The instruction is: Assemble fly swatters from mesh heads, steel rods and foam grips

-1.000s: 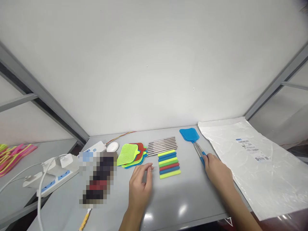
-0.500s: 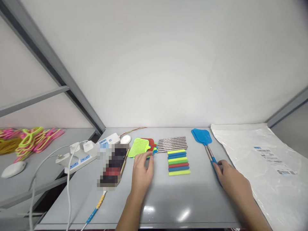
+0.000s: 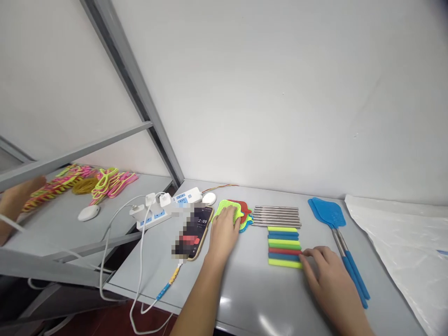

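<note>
My left hand (image 3: 224, 231) lies over a lime-green fly-swatter head (image 3: 220, 209), its fingers stretched across the mesh. Red (image 3: 245, 206) and blue (image 3: 245, 227) swatter heads show from underneath. Several coloured handle sleeves (image 3: 284, 245) lie in a row on the table, at the near end of a row of metal rods (image 3: 276, 215). At the right ends of the lower sleeves is my right hand (image 3: 327, 275), thumb and fingers slightly apart; whether they touch a sleeve I cannot tell. Two blue fly swatters (image 3: 331, 213) with metal shafts and blue handles lie to its right.
A phone (image 3: 201, 228) on a cable lies left of my left hand, beside a power strip (image 3: 191, 196) and a white round object (image 3: 209, 199). White plastic packaging (image 3: 395, 224) covers the right side. Another person's hand (image 3: 30, 189) is by pink-yellow cords (image 3: 112, 182) on the left table.
My right hand has let go of the blue swatter handle and moved left to the sleeves. My left hand has slid farther onto the green swatter head. The view has turned left.
</note>
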`<state>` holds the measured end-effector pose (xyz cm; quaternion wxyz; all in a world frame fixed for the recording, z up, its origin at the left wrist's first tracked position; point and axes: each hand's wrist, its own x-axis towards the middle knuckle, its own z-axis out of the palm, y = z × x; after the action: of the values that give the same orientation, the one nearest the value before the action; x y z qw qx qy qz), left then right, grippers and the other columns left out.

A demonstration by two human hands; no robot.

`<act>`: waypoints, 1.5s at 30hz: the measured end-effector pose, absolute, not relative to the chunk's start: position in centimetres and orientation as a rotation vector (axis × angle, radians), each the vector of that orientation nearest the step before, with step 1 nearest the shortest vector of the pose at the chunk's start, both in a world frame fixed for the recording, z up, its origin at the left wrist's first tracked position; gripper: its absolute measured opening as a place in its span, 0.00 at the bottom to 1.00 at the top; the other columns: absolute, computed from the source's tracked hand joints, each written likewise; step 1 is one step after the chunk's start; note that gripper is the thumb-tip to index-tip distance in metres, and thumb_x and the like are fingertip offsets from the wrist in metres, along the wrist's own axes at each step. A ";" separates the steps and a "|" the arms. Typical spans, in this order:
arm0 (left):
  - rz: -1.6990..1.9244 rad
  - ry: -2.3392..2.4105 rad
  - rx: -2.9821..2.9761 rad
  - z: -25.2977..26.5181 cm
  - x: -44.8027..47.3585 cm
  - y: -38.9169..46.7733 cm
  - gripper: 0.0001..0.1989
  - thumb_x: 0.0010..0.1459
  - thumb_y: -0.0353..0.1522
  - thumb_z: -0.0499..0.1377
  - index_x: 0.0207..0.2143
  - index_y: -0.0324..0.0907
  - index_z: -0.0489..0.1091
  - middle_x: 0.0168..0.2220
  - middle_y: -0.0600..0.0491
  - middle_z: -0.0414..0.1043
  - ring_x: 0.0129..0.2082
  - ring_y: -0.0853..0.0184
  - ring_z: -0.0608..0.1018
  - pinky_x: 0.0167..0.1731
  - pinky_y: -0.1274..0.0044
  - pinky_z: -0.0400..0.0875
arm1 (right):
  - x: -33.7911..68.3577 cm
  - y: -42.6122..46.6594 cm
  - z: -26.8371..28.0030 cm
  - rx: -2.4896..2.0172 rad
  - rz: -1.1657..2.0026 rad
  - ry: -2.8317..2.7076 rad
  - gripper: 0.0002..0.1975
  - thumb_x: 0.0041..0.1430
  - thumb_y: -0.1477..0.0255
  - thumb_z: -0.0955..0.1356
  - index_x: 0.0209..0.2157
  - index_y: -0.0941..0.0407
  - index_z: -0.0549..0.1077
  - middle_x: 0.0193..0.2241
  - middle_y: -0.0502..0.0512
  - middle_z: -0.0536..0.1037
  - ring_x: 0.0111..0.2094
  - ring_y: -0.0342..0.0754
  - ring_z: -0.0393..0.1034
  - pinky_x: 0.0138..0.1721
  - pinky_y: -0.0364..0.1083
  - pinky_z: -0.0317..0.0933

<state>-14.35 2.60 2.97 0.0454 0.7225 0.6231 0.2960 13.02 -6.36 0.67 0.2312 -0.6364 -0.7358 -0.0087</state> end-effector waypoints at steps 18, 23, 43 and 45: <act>2.143 1.812 1.353 4.0 -15.3 -0.2 0.11 0.63 0.37 0.53 0.44 0.41 0.69 0.40 0.48 0.75 0.40 0.64 0.77 0.41 0.73 0.71 | 11.3 11.6 5.3 -1.598 0.433 -2.424 0.13 0.62 0.68 0.61 0.36 0.56 0.76 0.39 0.58 0.73 0.40 0.50 0.69 0.41 0.46 0.60; 1.429 1.551 1.465 4.8 -15.6 -3.7 0.12 0.64 0.39 0.52 0.41 0.42 0.71 0.36 0.51 0.75 0.36 0.65 0.77 0.36 0.75 0.71 | 12.4 13.2 4.6 -1.538 0.638 -2.472 0.13 0.60 0.68 0.62 0.36 0.55 0.77 0.39 0.56 0.77 0.38 0.48 0.70 0.38 0.44 0.61; 0.643 1.475 2.476 4.0 -11.5 -5.7 0.08 0.63 0.27 0.52 0.38 0.45 0.70 0.40 0.51 0.69 0.42 0.62 0.67 0.39 0.70 0.60 | 12.9 13.4 5.8 -1.502 0.611 -2.210 0.08 0.63 0.69 0.59 0.36 0.56 0.67 0.31 0.55 0.76 0.31 0.47 0.68 0.34 0.44 0.57; 0.664 1.472 2.449 4.2 -10.4 -5.8 0.07 0.64 0.29 0.52 0.40 0.46 0.69 0.40 0.51 0.68 0.41 0.61 0.67 0.38 0.70 0.60 | 13.0 12.1 6.7 -1.458 0.548 -2.124 0.09 0.64 0.68 0.58 0.39 0.55 0.66 0.31 0.53 0.75 0.32 0.47 0.67 0.36 0.45 0.57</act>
<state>-10.40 -5.82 4.16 0.1037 0.8303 0.4990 0.2253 12.98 12.06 6.68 0.2510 -0.5358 -0.7807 0.2012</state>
